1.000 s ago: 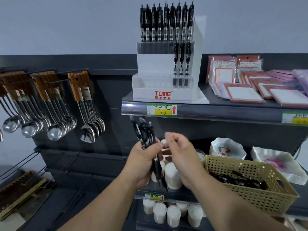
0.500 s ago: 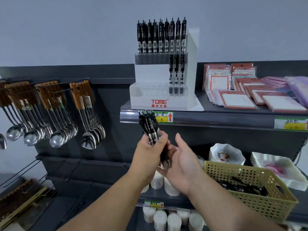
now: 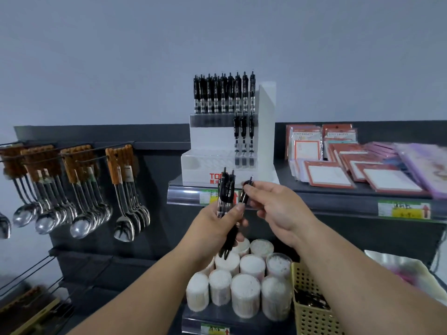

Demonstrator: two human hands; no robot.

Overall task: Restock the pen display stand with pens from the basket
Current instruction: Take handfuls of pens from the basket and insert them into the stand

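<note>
At frame centre the right hand (image 3: 273, 206) has just pinched one pen (image 3: 245, 193) out of the bundle (image 3: 226, 197) that the left hand (image 3: 217, 226) grips, now raised before the display stand (image 3: 210, 141), probably for slotting. The basket (image 3: 312, 320) sits lower right.

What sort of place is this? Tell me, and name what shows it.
Most likely a small general-goods shop. Price labels are clipped to the shelf edges, a branded pen display stand holds rows of identical pens, and matching spoons hang in batches.
</note>
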